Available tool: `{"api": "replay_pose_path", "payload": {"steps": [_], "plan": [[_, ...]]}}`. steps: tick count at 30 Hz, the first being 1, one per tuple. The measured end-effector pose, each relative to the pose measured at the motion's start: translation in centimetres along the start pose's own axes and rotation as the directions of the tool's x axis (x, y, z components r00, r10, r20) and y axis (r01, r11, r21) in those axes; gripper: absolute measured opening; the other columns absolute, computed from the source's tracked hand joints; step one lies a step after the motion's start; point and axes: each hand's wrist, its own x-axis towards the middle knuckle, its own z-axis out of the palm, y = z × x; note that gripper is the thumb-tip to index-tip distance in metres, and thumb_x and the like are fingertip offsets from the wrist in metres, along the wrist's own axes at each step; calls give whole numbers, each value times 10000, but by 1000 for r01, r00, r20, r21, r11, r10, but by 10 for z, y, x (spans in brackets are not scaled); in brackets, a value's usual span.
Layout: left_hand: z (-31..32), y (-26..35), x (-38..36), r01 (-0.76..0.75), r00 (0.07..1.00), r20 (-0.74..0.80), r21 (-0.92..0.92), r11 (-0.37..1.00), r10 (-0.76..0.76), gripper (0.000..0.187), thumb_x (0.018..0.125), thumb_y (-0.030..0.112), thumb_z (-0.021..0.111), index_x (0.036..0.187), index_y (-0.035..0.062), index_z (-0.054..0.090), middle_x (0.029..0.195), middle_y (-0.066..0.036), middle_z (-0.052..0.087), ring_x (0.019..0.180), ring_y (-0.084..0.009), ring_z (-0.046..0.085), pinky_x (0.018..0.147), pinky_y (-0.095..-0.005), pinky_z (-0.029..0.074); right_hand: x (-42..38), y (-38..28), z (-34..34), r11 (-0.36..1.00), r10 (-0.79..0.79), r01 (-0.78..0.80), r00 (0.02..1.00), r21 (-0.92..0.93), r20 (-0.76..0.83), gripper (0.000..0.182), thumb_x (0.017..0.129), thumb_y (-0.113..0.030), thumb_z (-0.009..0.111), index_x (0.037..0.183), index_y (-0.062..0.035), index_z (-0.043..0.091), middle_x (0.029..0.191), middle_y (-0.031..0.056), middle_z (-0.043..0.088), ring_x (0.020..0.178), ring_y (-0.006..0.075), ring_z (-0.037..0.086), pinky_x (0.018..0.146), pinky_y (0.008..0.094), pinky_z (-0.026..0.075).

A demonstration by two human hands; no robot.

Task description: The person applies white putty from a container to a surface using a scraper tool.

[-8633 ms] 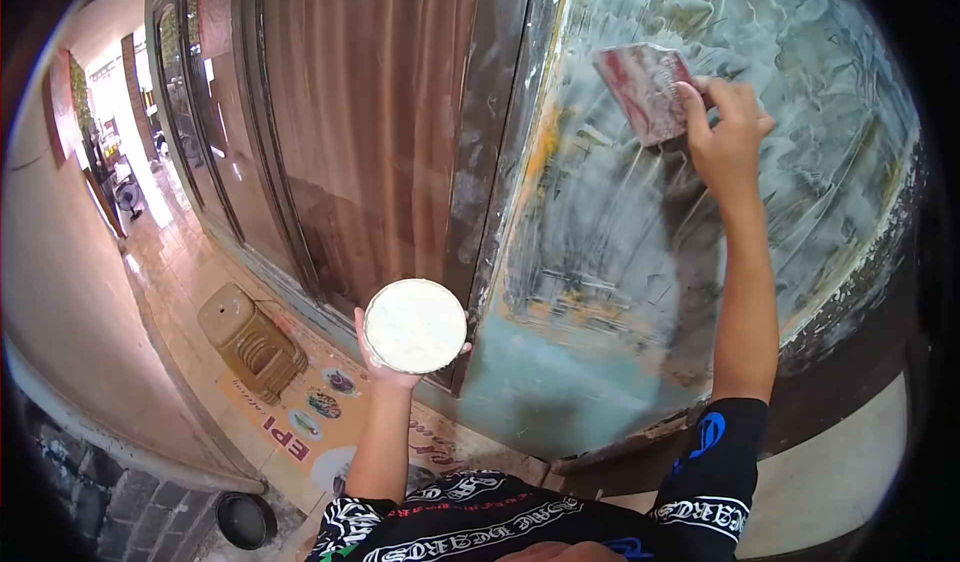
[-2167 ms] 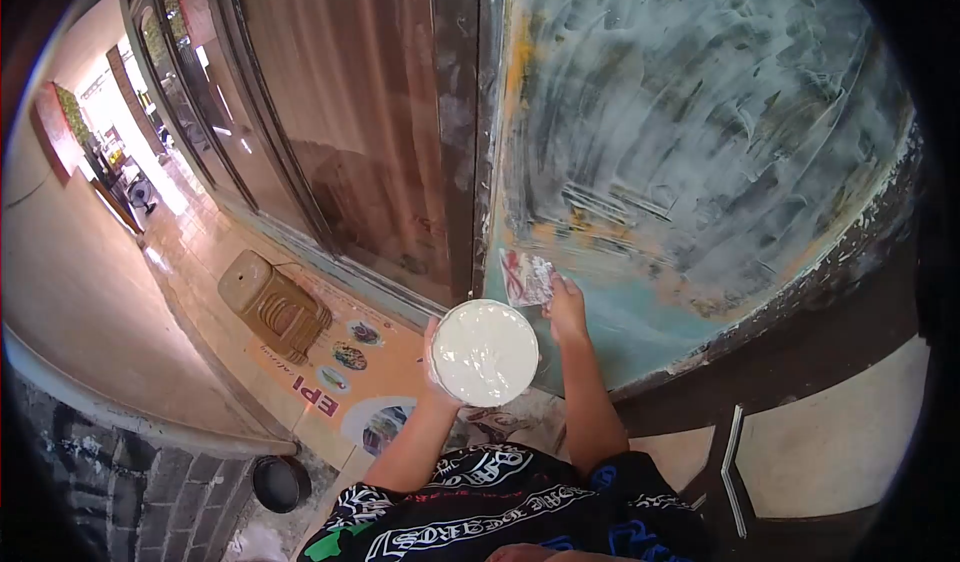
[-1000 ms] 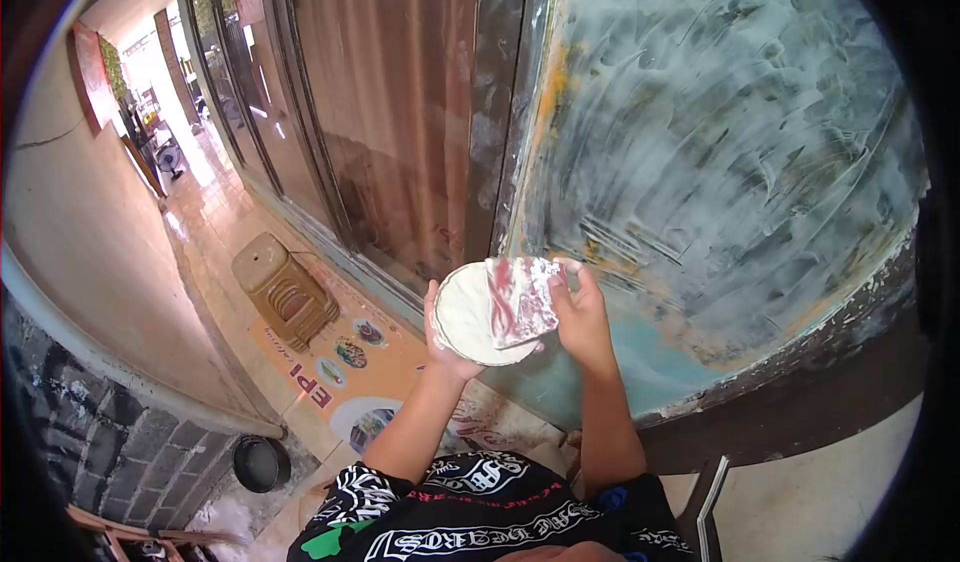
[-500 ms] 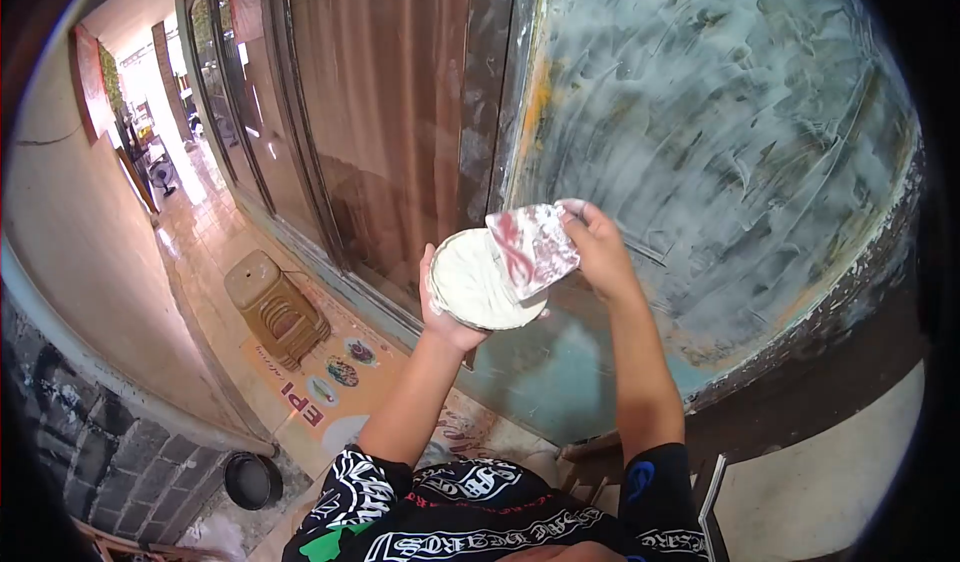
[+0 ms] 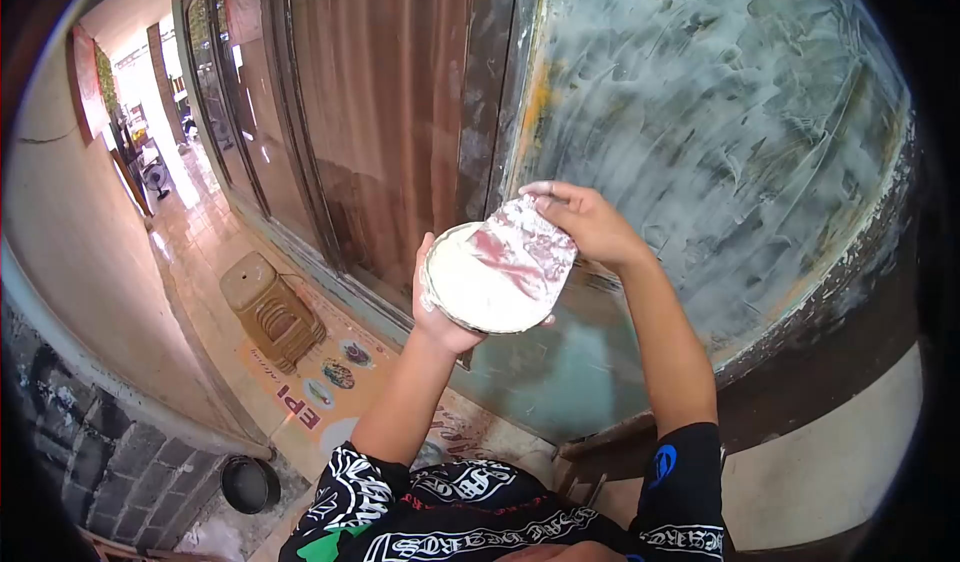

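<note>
My left hand [image 5: 440, 330] supports a round, shallow container from below and at its left side. White putty [image 5: 478, 287] fills this container nearly to the rim. In my right hand [image 5: 595, 224], thumb and fingers grip the upper edge of a flat, flexible-looking putty scraper [image 5: 528, 252]. The scraper is a reddish rectangular sheet smeared with white, and it slants over the right part of the container, overlapping the putty in this view. White residue marks my left palm edge.
On the right rises a grey-green wall [image 5: 720, 152] streaked with white smears. Brown-framed glass with a curtain [image 5: 385, 112] stands ahead. A brown plastic stool [image 5: 268, 307] and a printed banner [image 5: 290, 394] lie at lower left, near a black round tub [image 5: 250, 484].
The scraper has swung down and turned over the putty. My right hand has moved slightly up and left, its elbow outward, while the container stays almost in place.
</note>
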Motion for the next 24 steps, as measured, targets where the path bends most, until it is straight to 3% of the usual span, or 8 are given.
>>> {"api": "replay_pose_path", "payload": {"steps": [3, 6, 9, 10, 15, 17, 21, 24], "plan": [[12, -6, -1, -4, 998, -59, 28, 1000, 6, 760, 998, 635, 321, 1463, 53, 471, 1477, -175, 505, 1331, -398, 501, 1136, -562, 365, 1, -11, 3, 1000, -23, 23, 1000, -3, -1, 314, 1063, -158, 516, 1324, 7, 572, 1126, 45, 689, 973, 78, 633, 864, 260, 521], [4, -5, -4, 31, 988, 155, -60, 998, -22, 757, 998, 631, 330, 1472, 55, 460, 1476, -180, 503, 1332, -406, 498, 1127, -576, 372, 11, -6, 14, 978, -40, 63, 992, -200, 117, 318, 1069, -173, 503, 1320, 8, 578, 1101, 30, 687, 975, 73, 620, 866, 256, 515], [5, -7, -5, 47, 979, 204, -125, 991, -20, 753, 999, 631, 329, 1479, 64, 452, 1473, -179, 505, 1328, -409, 502, 1119, -580, 381, 16, -7, 13, 959, -59, 79, 995, -272, 78, 314, 1066, -192, 511, 1292, 6, 601, 1061, 42, 693, 940, 81, 598, 849, 268, 502], [4, -6, -6, 12, 1000, 20, 0, 1000, -12, 748, 998, 632, 327, 1487, 78, 446, 1479, -177, 498, 1329, -414, 499, 1115, -586, 383, 14, -13, 12, 975, -51, 66, 996, -210, 78, 304, 1064, -192, 513, 1272, 5, 614, 1051, 25, 687, 940, 73, 585, 852, 267, 496], [9, -7, -5, 56, 997, 49, -12, 998, -56, 756, 992, 642, 323, 1499, 93, 431, 1498, -175, 477, 1334, -431, 488, 1107, -627, 372, 18, -8, 14, 981, -101, 127, 980, -146, 169, 300, 1072, -191, 502, 1269, 6, 613, 1068, 16, 675, 955, 64, 593, 866, 250, 502], [7, -7, -5, 96, 986, 149, -99, 990, -81, 768, 989, 648, 323, 1508, 89, 413, 1505, -182, 465, 1336, -442, 481, 1101, -651, 366, 19, -5, 16, 894, -146, 195, 978, -404, 151, 301, 1075, -197, 499, 1267, 5, 612, 1063, 11, 672, 964, 63, 593, 868, 246, 497], [-1, -4, -6, 97, 994, 63, -118, 988, -90, 785, 977, 667, 334, 1517, 101, 400, 1524, -192, 438, 1346, -462, 462, 1076, -719, 339, 16, -16, 11, 976, -81, 100, 991, -192, 104, 291, 1076, -184, 489, 1270, -6, 613, 1051, -3, 666, 952, 61, 570, 863, 258, 491], [4, -3, -8, 150, 986, 106, -265, 953, -126, 777, 974, 666, 340, 1522, 118, 397, 1537, -188, 421, 1358, -479, 438, 1036, -791, 304, 20, -7, 16, 934, -144, 189, 976, -304, 165, 298, 1074, -192, 493, 1266, -1, 616, 1049, 2, 668, 944, 57, 576, 844, 251, 496]]}}
